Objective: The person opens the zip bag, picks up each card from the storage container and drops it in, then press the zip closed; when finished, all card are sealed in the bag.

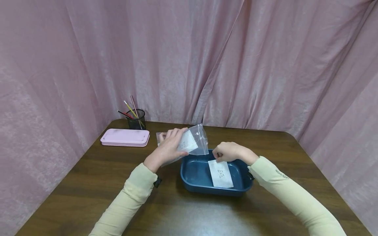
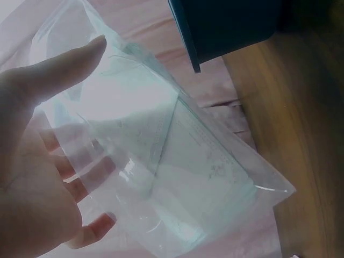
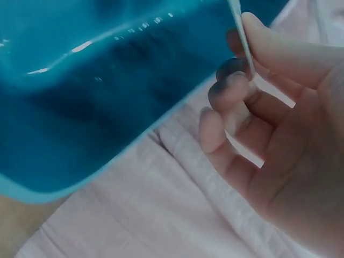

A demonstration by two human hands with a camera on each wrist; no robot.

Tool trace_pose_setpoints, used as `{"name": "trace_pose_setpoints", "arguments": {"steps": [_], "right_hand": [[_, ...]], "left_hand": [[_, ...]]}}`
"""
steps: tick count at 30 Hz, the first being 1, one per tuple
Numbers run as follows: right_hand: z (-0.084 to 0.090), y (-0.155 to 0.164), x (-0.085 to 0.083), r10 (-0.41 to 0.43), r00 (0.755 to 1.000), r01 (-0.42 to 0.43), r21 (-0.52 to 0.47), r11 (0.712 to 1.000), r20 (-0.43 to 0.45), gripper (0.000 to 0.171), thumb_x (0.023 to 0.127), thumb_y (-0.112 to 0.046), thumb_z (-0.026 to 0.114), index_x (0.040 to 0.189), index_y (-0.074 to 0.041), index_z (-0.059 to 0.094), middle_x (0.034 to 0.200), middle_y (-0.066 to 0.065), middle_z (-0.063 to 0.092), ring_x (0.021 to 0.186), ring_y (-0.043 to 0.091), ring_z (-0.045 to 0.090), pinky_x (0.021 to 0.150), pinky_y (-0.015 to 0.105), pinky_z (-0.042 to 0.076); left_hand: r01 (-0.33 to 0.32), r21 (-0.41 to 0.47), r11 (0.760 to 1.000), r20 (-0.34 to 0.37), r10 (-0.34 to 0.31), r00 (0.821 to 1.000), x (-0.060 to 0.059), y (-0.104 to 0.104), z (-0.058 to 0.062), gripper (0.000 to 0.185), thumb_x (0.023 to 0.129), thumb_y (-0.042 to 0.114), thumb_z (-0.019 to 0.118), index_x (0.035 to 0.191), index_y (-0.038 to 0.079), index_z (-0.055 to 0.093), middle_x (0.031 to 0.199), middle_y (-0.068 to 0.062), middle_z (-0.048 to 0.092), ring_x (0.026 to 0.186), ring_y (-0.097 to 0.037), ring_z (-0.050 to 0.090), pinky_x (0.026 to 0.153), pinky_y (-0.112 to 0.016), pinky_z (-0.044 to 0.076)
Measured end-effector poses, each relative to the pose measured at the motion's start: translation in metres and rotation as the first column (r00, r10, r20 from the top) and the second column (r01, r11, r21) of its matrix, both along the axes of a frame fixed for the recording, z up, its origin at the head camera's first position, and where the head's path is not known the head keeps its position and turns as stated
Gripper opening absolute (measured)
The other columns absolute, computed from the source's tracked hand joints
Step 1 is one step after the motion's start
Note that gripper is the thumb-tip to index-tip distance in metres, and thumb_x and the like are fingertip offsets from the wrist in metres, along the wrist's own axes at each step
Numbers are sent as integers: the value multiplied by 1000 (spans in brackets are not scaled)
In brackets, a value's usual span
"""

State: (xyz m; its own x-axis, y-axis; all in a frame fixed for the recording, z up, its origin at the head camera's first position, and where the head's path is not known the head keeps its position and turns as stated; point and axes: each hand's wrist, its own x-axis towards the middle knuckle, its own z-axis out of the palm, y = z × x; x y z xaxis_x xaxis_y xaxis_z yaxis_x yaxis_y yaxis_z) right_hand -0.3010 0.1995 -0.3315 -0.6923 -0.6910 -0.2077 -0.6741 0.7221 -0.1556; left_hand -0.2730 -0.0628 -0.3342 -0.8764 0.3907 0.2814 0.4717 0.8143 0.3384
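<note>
My left hand (image 1: 169, 149) grips a clear zip bag (image 1: 202, 137), thumb on one side and fingers on the other. White packets (image 2: 201, 153) lie overlapping inside the bag, which is tilted left of and partly over a dark blue plastic basin (image 1: 212, 190). Over the basin, my right hand (image 1: 231, 151) pinches the top edge of a flat white packet (image 1: 221, 177) printed with a butterfly. The packet hangs down within the basin; whether its lower edge touches the bottom I cannot tell. In the right wrist view, the packet (image 3: 240, 27) appears edge-on between thumb and fingers.
A pink pencil case (image 1: 125, 137) lies on the brown wooden table (image 1: 97, 190) at the back left. Behind it stands a black mesh pen cup (image 1: 136, 120) with several pencils or pens. Pink curtains (image 1: 165, 65) hang around the table's back and sides.
</note>
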Motion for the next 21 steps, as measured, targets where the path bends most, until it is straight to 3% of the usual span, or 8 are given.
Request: {"name": "trace_pose_setpoints", "arguments": {"steps": [7, 12, 17, 21], "right_hand": [[14, 18, -3, -49, 995, 36, -148, 988, -88, 14, 93, -18, 62, 79, -17, 60, 60, -9, 41, 55, 5, 38, 52, 22, 28], [21, 28, -4, -117, 985, 80, -263, 961, -129, 10, 93, -16, 62, 82, -15, 63, 62, -7, 53, 54, 5, 42, 50, 22, 31], [23, 35, -2, -218, 966, 151, -381, 912, -138, 8, 93, -15, 62, 87, -10, 64, 75, 2, 69, 58, 8, 50, 54, 24, 38], [23, 38, -1, -333, 932, 224, -493, 841, -145, 9, 93, -15, 62, 90, -6, 64, 72, 5, 69, 57, 10, 48, 55, 25, 38]], "left_hand": [[-14, -3, 1000, 10, 14, 1000, 0, -1, -2, 90, 76, 31, 82, 149, 16, 32, 135, -11, 48, 127, -33, 39, 102, -60, 21], [-24, 15, 1000, 28, 24, 999, -1, 1, -4, 89, 76, 31, 82, 148, 17, 32, 136, -11, 47, 127, -34, 39, 102, -59, 20], [-37, 18, 999, 33, 36, 999, -2, 1, -4, 88, 76, 30, 82, 148, 17, 33, 135, -12, 47, 126, -34, 39, 103, -60, 19], [-44, 13, 999, 36, 44, 998, -1, 1, -4, 87, 76, 30, 82, 147, 16, 34, 135, -12, 47, 126, -34, 39, 103, -61, 19]]}}
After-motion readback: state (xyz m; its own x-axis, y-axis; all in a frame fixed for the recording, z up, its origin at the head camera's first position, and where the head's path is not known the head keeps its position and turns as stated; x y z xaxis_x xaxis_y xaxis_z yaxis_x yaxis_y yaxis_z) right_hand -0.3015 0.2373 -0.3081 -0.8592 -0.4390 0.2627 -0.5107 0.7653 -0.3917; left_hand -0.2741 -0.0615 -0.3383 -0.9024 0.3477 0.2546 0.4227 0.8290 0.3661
